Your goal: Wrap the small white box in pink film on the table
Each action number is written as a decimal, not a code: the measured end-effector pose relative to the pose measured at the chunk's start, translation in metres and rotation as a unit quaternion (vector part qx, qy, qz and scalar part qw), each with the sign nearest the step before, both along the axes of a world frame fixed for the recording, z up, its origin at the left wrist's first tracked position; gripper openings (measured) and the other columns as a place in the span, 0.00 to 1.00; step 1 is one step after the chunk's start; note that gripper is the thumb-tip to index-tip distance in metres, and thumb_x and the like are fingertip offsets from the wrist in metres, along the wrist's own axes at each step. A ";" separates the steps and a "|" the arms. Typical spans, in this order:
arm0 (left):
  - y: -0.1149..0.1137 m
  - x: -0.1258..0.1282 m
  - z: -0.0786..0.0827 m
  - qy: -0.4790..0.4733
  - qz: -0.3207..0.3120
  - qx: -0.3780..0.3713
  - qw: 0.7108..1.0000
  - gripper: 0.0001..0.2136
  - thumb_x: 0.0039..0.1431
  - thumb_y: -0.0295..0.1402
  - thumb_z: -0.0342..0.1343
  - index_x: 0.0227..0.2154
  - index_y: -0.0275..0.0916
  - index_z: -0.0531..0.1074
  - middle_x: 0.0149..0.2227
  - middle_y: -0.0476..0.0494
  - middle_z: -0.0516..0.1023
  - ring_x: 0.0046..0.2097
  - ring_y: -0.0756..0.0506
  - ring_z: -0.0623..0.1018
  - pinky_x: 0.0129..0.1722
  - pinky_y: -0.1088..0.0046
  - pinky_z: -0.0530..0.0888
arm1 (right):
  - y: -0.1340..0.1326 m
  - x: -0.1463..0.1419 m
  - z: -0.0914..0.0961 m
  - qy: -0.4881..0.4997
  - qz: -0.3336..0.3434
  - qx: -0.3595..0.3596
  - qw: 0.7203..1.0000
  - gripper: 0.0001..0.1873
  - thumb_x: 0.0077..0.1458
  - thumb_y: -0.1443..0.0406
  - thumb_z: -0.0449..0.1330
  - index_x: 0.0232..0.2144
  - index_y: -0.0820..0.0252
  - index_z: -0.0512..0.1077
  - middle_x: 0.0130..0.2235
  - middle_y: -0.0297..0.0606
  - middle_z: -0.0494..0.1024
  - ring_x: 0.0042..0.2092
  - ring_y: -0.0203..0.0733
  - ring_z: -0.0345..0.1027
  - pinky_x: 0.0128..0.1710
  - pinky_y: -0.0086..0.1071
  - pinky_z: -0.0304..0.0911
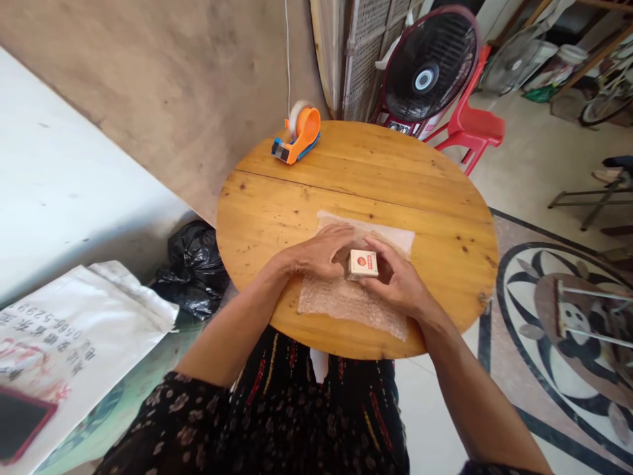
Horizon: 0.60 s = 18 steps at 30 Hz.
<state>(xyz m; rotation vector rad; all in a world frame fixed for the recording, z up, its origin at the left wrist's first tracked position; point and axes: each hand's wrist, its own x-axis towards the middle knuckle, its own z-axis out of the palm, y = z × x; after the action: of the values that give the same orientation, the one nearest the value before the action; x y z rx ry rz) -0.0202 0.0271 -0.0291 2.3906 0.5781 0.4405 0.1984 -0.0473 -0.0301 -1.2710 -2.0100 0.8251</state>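
A small white box (pixel 362 261) with a red-orange round mark on its top is on a sheet of bubble wrap (pixel 356 307), near the sheet's middle. My right hand (pixel 398 280) grips the box from the right, its thumb at the near edge and its fingers at the far edge. On the left side, my left hand (pixel 324 252) curves beside the box with thumb and fingers apart, holding nothing. The thumb tip comes close to the box; whether it touches I cannot make out. The wrap lies flat beneath both hands on the round wooden table (pixel 435 191).
An orange tape dispenser (pixel 299 135) with a clear roll stands at the table's far left edge. Behind the table are a fan (pixel 430 66) and a red chair (pixel 472 122). A black plastic bag (pixel 195 267) and a white sack (pixel 84 316) are on the left.
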 end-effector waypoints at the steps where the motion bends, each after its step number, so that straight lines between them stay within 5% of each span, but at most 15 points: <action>1: 0.001 -0.001 0.000 0.000 0.008 -0.013 1.000 0.31 0.44 0.31 0.53 0.56 0.39 0.60 0.59 0.36 0.64 0.61 0.33 0.62 0.60 0.49 0.59 | 0.000 0.001 0.001 -0.006 0.004 0.000 1.000 0.39 0.49 0.64 0.64 0.62 0.47 0.57 0.61 0.39 0.65 0.60 0.52 0.60 0.59 0.49 0.58; 7: 0.001 -0.003 -0.001 -0.007 0.037 -0.046 0.998 0.33 0.44 0.28 0.49 0.58 0.36 0.56 0.63 0.33 0.58 0.63 0.34 0.60 0.61 0.50 0.58 | -0.001 0.003 0.004 -0.006 0.031 -0.002 1.000 0.38 0.50 0.65 0.64 0.62 0.47 0.56 0.61 0.40 0.65 0.60 0.51 0.60 0.59 0.48 0.58; 13: -0.002 0.003 0.003 -0.032 0.045 -0.014 0.998 0.25 0.43 0.27 0.49 0.49 0.37 0.64 0.53 0.36 0.69 0.55 0.35 0.69 0.55 0.53 0.65 | -0.003 0.000 0.004 -0.016 0.042 0.016 0.999 0.35 0.49 0.65 0.63 0.59 0.50 0.60 0.60 0.41 0.66 0.61 0.51 0.59 0.61 0.49 0.55; 18: -0.003 0.007 -0.001 -0.035 0.059 0.010 0.998 0.27 0.42 0.29 0.50 0.50 0.36 0.63 0.52 0.35 0.70 0.53 0.35 0.71 0.53 0.54 0.68 | 0.003 0.005 0.015 0.108 0.046 -0.118 0.986 0.31 0.53 0.59 0.61 0.59 0.51 0.61 0.61 0.40 0.65 0.60 0.51 0.61 0.59 0.48 0.60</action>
<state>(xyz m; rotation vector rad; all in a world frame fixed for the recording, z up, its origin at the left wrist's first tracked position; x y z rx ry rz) -0.0132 0.0246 -0.0301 2.3582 0.6878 0.5809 0.2039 -0.0444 -0.0149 -1.1636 -1.8485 1.2222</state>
